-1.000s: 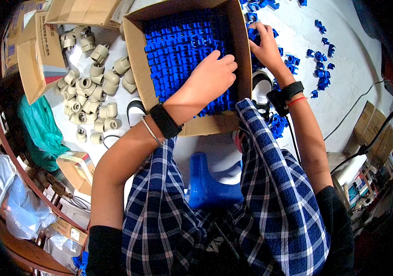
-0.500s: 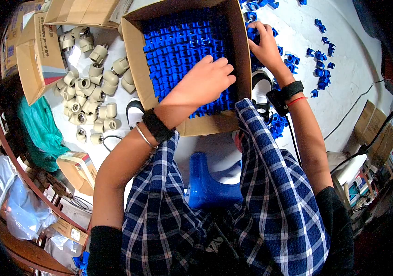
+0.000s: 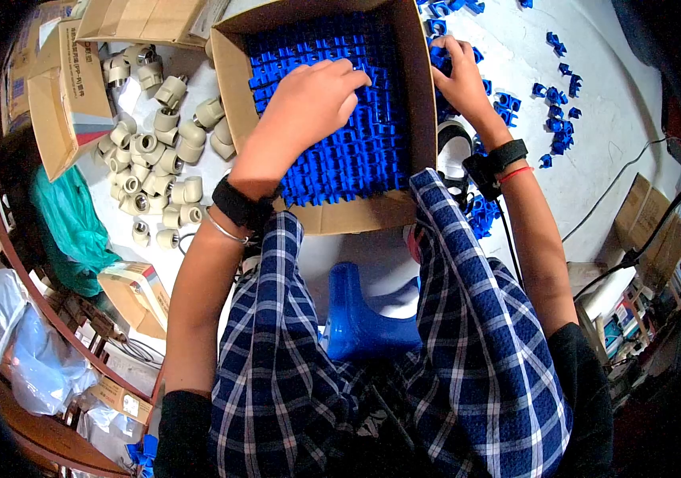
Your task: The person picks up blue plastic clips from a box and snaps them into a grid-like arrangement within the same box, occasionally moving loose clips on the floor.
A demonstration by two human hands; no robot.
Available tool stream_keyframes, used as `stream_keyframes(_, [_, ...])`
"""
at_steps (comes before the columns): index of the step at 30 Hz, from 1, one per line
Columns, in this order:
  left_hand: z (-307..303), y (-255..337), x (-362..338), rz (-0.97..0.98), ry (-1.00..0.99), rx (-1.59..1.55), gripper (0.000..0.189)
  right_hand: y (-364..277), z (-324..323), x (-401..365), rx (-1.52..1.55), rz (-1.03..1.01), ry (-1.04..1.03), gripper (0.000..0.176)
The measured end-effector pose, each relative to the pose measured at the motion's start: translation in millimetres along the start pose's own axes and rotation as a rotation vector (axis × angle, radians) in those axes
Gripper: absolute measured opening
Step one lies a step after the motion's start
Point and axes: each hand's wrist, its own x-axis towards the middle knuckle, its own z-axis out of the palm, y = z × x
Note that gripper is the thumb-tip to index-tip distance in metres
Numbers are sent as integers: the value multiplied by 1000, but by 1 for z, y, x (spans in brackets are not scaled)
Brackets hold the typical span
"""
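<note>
Rows of blue plastic clips (image 3: 348,159) fill the bottom of an open cardboard box (image 3: 356,217) in front of my knees. Over the upper left part of these rows is my left hand (image 3: 312,99), palm down with its fingers bent; its fingertips touch or hover over the clips, and whatever lies under them is hidden. My right hand (image 3: 460,80) is outside the box, by its right wall, with thumb and fingers curled at loose blue clips (image 3: 506,107). What it may hold is too small to tell.
Beige pipe fittings (image 3: 149,151) lie heaped left of the box, near opened cartons (image 3: 77,95) and a green plastic bag (image 3: 73,231). More blue clips (image 3: 559,131) are scattered at right, near a black cable (image 3: 619,183). A blue stool (image 3: 364,327) shows between my legs.
My left hand has moved left and slightly up across the rows, and its forearm has shifted with it. My right hand has barely moved.
</note>
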Motion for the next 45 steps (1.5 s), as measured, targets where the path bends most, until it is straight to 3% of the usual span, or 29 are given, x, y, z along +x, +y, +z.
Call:
stream_keyframes(12, [11, 9, 2, -80, -29, 18, 24, 1, 1, 0, 16, 1, -2, 42])
stream_keyframes(24, [21, 4, 15, 20, 85, 142, 15, 0, 0, 0, 26, 16, -9, 42])
stream_keyframes(45, [29, 6, 21, -2, 66, 184, 17, 4, 1, -1, 19, -20, -6, 43])
